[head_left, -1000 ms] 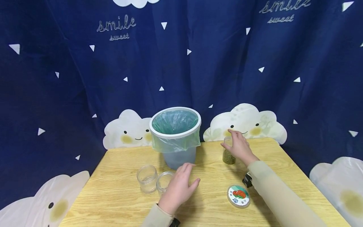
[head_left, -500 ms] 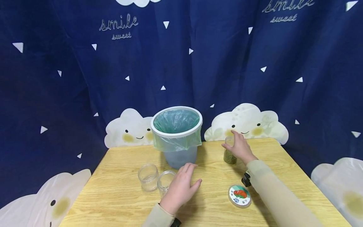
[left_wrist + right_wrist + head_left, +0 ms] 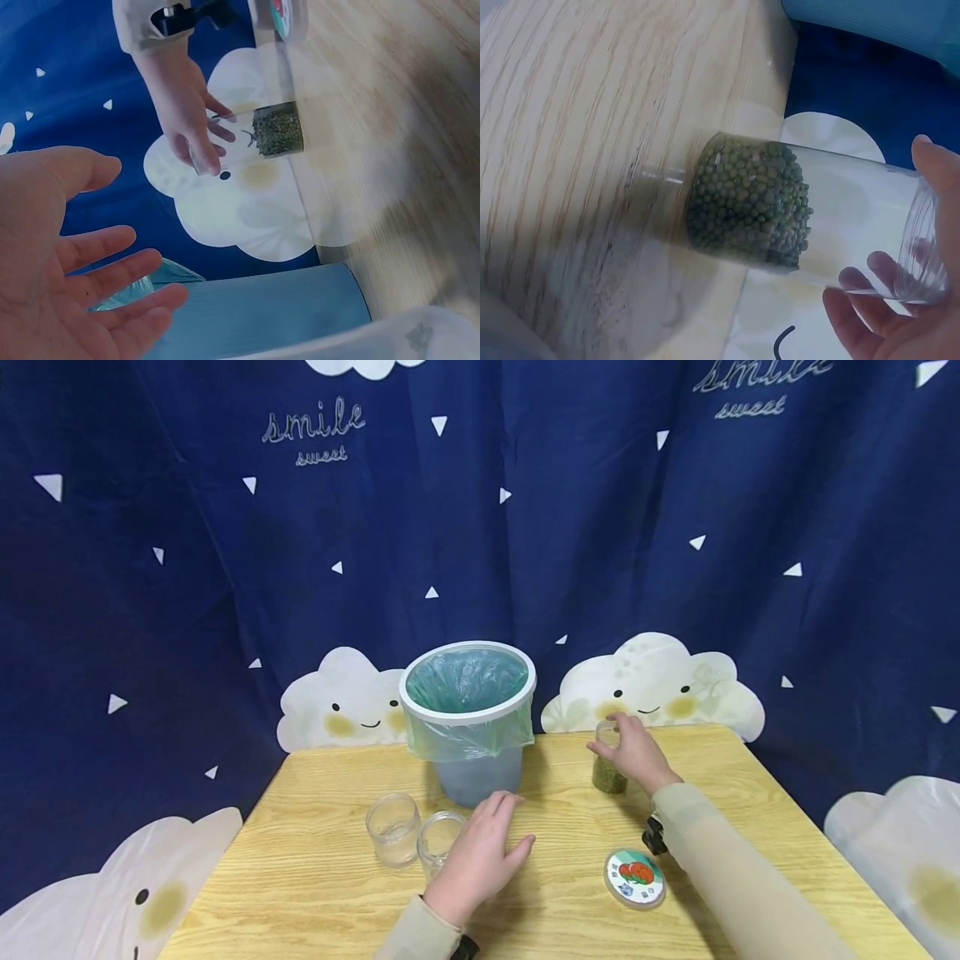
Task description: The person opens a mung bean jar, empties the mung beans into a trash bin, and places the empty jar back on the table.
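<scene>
Fingers of the right hand point(image 3: 637, 756) curl round the bean jar point(image 3: 750, 206), right of the bin point(image 3: 480, 775); the left hand point(image 3: 480, 858), fingers apart, partly blocks 1 of 2 clear jars point(image 3: 393, 839). A printed lid point(image 3: 635, 878) lies on the table point(image 3: 300, 827).

The raised finger of the right hand point(image 3: 637, 758) has come down: half a second ago its tip stood above the mouth of the jar point(image 3: 609, 778); now it bends to rim level, narrowing its gap to the thumb. The head view has drifted slightly since the first moment, setting the scene marginally rightward.
</scene>
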`<state>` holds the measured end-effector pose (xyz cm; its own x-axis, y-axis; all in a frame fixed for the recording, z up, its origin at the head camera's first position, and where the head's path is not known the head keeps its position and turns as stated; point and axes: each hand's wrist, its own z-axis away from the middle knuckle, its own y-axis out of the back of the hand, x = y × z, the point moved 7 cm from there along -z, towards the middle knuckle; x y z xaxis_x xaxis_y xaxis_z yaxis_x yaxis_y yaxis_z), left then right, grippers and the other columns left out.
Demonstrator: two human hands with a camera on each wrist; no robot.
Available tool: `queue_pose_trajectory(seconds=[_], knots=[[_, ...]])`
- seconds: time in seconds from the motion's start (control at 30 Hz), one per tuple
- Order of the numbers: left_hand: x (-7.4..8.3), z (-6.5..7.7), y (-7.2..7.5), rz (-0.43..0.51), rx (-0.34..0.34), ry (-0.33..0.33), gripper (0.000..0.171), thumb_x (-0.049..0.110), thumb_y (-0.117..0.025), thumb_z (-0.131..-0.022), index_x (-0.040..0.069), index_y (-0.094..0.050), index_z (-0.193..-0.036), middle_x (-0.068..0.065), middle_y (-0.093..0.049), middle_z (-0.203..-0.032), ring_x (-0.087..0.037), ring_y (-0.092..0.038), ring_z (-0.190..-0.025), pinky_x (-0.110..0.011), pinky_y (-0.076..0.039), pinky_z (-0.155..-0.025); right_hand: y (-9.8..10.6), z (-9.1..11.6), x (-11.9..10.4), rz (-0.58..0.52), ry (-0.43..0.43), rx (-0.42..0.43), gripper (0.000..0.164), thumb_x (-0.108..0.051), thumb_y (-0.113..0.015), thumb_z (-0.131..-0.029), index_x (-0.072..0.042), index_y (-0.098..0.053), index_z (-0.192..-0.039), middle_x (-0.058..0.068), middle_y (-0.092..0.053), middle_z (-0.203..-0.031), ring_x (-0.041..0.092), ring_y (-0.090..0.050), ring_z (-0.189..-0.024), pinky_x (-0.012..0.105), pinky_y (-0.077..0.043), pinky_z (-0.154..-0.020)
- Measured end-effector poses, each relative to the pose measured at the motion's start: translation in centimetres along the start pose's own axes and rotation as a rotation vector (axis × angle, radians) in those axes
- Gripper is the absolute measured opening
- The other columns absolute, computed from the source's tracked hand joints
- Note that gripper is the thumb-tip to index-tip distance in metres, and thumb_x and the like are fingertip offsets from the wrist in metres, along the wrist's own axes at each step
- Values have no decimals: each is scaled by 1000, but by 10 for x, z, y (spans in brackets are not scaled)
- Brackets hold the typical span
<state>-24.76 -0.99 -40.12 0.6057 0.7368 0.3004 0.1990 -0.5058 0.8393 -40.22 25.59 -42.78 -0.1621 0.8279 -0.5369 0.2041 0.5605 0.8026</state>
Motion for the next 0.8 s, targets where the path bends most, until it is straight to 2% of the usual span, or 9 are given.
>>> queue_pose_trajectory(seconds=[0.4,0.67,0.8], knots=[[2,-3,2,-4,-7,8,51,32,-66,-90,8,-49,-132,-4,-57,-123,-20,-56,-114,-35,-48,-97,6,-1,5,69,50,47,78,-66,-64,-80,-8,-50,-130,18,-59,-119,36,-60,-105,51,-49,-85],[0,-2,2,-8,2,-13,49,31,-66,-90,9,-50,-130,-6,-58,-123,-21,-56,-115,-36,-48,-97,26,10,-1,48,75,81,69,-58,-69,-80,-10,-53,-128,14,-63,-116,32,-63,-102,49,-52,-80],[-1,-5,6,-6,20,-14,49,30,-67,-90,8,-51,-130,-5,-58,-123,-21,-57,-114,-36,-48,-97,37,17,-9,50,72,76,73,-62,-67,-79,-11,-52,-129,12,-63,-118,31,-63,-103,48,-51,-82]])
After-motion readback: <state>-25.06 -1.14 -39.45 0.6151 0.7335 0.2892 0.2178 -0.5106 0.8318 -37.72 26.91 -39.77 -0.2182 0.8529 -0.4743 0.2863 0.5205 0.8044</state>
